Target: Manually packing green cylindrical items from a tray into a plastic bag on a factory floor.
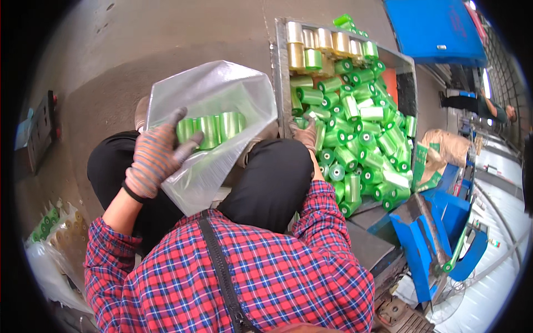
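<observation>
Green rolls [361,114] lie heaped in one grey bin [282,83] on the right, and we see some more inside one clear bag [177,100] before the lap. Around the bin are one blue box [433,30], one brown sack [454,149] and a blue metal stand [413,244]. The right knee [280,166] stands between the bag's lower part and the bin. We count three rolls clearly in the bag, maybe part of a fourth; the heap is too crowded for counting. The left hand [158,152], gloved, is open with fingers spread over the bag, gripping nothing that we can see. The right hand [305,135], also gloved, bends at rolls by the bin's left side; its fingertips are partly hidden, so we cannot tell whether it grips one. Plastic makes the bagged rolls hazy.
</observation>
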### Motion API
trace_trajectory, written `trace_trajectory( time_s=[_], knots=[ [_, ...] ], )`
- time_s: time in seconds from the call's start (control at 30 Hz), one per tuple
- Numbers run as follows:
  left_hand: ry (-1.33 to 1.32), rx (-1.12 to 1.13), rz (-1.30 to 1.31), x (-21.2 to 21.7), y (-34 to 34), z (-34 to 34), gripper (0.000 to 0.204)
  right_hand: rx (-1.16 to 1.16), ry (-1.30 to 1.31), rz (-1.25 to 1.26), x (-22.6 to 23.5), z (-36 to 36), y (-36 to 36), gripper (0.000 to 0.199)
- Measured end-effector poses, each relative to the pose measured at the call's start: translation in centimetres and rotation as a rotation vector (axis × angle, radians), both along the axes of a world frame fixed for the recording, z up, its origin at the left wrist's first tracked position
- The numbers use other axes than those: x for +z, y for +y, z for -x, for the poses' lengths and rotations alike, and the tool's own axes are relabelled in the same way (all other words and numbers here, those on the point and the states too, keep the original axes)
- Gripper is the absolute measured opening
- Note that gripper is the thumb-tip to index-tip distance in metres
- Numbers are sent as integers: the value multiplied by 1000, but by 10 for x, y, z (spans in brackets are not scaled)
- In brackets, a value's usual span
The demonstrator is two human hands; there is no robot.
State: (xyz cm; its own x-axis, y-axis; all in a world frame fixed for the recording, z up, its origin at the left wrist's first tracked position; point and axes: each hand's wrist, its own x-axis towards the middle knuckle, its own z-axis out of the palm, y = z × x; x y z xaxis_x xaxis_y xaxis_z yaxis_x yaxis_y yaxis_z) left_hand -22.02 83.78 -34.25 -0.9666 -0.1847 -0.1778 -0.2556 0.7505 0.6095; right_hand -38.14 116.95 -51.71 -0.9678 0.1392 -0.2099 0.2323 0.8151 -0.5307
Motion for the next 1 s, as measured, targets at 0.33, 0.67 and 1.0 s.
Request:
trace_trajectory(
  time_s=[0.33, 0.67, 1.0],
  knots=[
    [-547, -332, 228, 2, 75, -16, 93, 68, 285, -37, 6, -17, 14, 54],
    [-551, -322, 153, -9, 70, -39, 86, -516, 371, 1395, 6, -31, 105, 66],
    [-67, -757, -2, -54, 89, -62, 49, 188, -448, 1273, 193, -72, -111, 52]
  ],
)
